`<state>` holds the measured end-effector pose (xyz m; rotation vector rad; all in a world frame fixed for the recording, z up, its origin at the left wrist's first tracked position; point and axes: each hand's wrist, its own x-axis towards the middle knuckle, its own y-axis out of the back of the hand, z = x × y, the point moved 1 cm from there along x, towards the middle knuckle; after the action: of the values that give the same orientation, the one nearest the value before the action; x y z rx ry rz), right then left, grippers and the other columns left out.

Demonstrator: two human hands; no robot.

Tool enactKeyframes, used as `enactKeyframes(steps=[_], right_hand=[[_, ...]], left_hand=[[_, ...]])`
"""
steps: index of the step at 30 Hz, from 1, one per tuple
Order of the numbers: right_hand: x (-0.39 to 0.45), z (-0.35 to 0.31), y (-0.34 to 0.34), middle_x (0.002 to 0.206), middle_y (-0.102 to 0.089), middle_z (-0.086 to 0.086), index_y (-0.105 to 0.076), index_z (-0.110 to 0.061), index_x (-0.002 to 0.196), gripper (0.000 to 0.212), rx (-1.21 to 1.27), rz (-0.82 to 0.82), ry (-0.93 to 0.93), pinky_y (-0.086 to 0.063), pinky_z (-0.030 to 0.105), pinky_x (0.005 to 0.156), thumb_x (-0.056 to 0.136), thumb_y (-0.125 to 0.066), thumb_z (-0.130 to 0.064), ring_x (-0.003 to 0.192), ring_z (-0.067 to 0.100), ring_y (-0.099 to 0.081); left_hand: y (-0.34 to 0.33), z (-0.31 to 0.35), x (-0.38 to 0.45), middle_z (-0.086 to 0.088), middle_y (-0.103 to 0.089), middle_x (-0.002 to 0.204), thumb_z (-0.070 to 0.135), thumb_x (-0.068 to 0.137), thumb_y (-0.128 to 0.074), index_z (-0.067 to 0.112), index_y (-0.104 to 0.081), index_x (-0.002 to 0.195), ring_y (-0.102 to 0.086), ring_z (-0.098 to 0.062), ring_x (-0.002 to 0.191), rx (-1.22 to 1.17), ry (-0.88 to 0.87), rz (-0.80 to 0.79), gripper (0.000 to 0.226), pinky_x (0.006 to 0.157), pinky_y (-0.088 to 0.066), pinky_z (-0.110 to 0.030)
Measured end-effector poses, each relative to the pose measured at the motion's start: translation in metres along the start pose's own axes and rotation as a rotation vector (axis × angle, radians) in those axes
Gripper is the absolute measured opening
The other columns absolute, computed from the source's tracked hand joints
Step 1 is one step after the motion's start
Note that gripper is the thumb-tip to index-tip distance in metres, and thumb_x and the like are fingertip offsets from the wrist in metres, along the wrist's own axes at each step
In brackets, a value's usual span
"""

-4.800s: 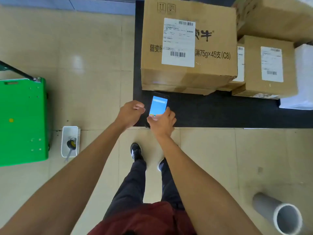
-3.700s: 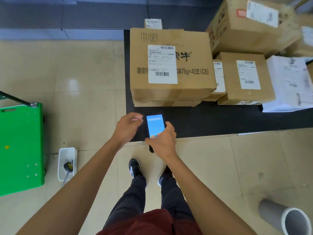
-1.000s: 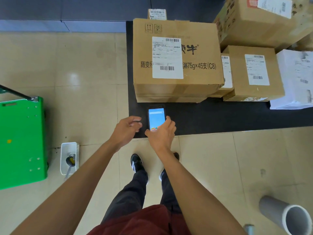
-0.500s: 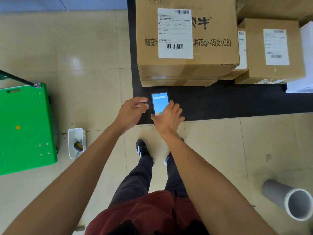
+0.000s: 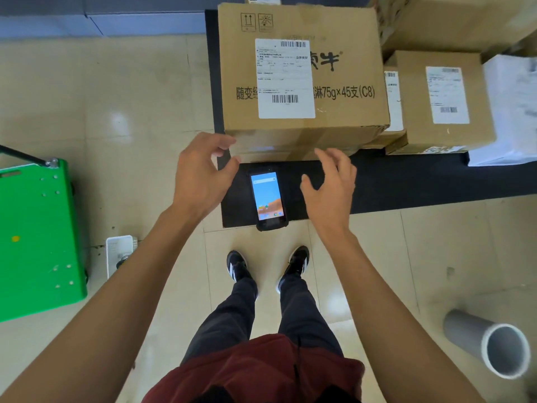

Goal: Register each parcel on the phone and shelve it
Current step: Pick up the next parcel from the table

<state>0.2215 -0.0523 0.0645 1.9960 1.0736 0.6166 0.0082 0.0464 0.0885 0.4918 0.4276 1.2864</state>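
A large cardboard parcel (image 5: 343,80) with a white shipping label (image 5: 284,78) stands on a black mat (image 5: 421,181). The phone (image 5: 268,199) lies screen-up on the mat's front edge, lit, with no hand on it. My left hand (image 5: 200,175) hovers open to the left of the phone, its fingertips near the parcel's lower left corner. To the right of the phone my right hand (image 5: 329,184) is open too, fingers spread just below the parcel's front edge. Neither hand holds anything.
More cardboard parcels (image 5: 441,103) and a white parcel (image 5: 511,109) sit on the mat to the right. A green cart (image 5: 35,237) stands at the left beside a small white tray (image 5: 119,254). A grey pipe (image 5: 491,344) lies at the lower right.
My right hand has let go of the phone, which now lies on the mat. Both hands have opened and moved apart toward the large parcel.
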Motion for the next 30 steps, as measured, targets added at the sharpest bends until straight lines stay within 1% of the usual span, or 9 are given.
enactKeyframes(steps=[2,5,7,10,13,18,22,25,30], right_hand=[[0.013,-0.002,0.023,0.140,-0.049,0.007,-0.058,-0.017,0.139,0.052,0.018,0.062,0.053,-0.045,0.044,0.104,0.089,-0.073,-0.015,0.129,0.024,-0.043],[0.037,0.000,0.047,0.145,-0.045,0.009,-0.055,-0.019,0.142,0.059,-0.064,0.098,0.097,-0.045,0.048,0.105,0.087,-0.076,-0.018,0.133,0.027,-0.040],[0.055,0.004,0.054,0.155,-0.035,0.011,-0.047,-0.022,0.148,0.068,-0.177,0.044,0.100,-0.041,0.052,0.110,0.087,-0.077,-0.024,0.141,0.031,-0.032],[0.081,0.011,0.054,0.167,-0.013,0.012,-0.034,-0.027,0.156,0.083,-0.308,-0.065,0.095,-0.031,0.059,0.116,0.086,-0.079,-0.034,0.153,0.035,-0.013],[0.098,0.018,0.050,0.169,-0.003,0.011,-0.027,-0.032,0.158,0.092,-0.347,-0.131,0.102,-0.026,0.062,0.118,0.084,-0.081,-0.041,0.155,0.037,0.000],[0.114,0.028,0.046,0.170,0.006,0.005,-0.017,-0.038,0.160,0.102,-0.316,-0.201,0.079,-0.024,0.063,0.120,0.081,-0.081,-0.048,0.156,0.037,0.008],[0.119,0.034,0.047,0.170,0.008,0.000,-0.017,-0.041,0.160,0.104,-0.278,-0.194,0.076,-0.023,0.061,0.121,0.079,-0.081,-0.053,0.156,0.036,0.006],[0.118,0.036,0.046,0.170,0.004,-0.002,-0.021,-0.040,0.159,0.104,-0.207,-0.189,0.074,-0.028,0.058,0.120,0.077,-0.084,-0.049,0.155,0.034,-0.002],[0.117,0.033,0.041,0.169,-0.001,-0.004,-0.028,-0.037,0.158,0.102,-0.123,-0.149,0.070,-0.026,0.050,0.119,0.076,-0.087,-0.044,0.152,0.028,-0.008]], left_hand=[[0.004,0.005,0.009,0.011,-0.057,0.114,0.024,0.087,-0.073,0.024,-0.069,0.116,-0.059,-0.004,0.099,0.041,-0.055,0.045,0.029,0.085,-0.053,-0.027],[0.003,0.013,0.023,0.008,-0.048,0.131,0.027,0.083,-0.075,0.025,-0.063,0.125,-0.048,-0.012,0.123,0.124,-0.088,0.027,0.043,0.094,-0.048,-0.028],[-0.002,0.018,0.032,0.002,-0.038,0.148,0.027,0.081,-0.077,0.025,-0.058,0.133,-0.036,-0.018,0.135,0.200,-0.135,-0.019,0.055,0.097,-0.042,-0.028],[-0.010,0.023,0.046,-0.004,-0.021,0.164,0.028,0.080,-0.078,0.027,-0.050,0.143,-0.020,-0.028,0.148,0.280,-0.149,-0.108,0.068,0.102,-0.045,-0.043],[-0.018,0.024,0.055,-0.002,-0.011,0.168,0.033,0.081,-0.079,0.029,-0.042,0.150,-0.014,-0.028,0.151,0.346,-0.119,-0.177,0.078,0.106,-0.045,-0.053],[-0.023,0.019,0.060,0.003,-0.001,0.169,0.033,0.081,-0.082,0.032,-0.034,0.154,-0.017,-0.031,0.151,0.352,-0.114,-0.190,0.087,0.108,-0.042,-0.051],[-0.027,0.018,0.062,0.005,0.009,0.170,0.034,0.083,-0.081,0.034,-0.024,0.157,-0.020,-0.031,0.152,0.377,-0.135,-0.225,0.093,0.109,-0.043,-0.051],[-0.030,0.018,0.064,0.007,0.013,0.169,0.035,0.083,-0.081,0.037,-0.020,0.157,-0.022,-0.030,0.152,0.384,-0.117,-0.226,0.096,0.110,-0.042,-0.051],[-0.034,0.015,0.063,0.008,0.003,0.170,0.026,0.088,-0.077,0.037,-0.029,0.155,-0.027,-0.029,0.149,0.354,-0.104,-0.122,0.084,0.104,-0.048,-0.054]])
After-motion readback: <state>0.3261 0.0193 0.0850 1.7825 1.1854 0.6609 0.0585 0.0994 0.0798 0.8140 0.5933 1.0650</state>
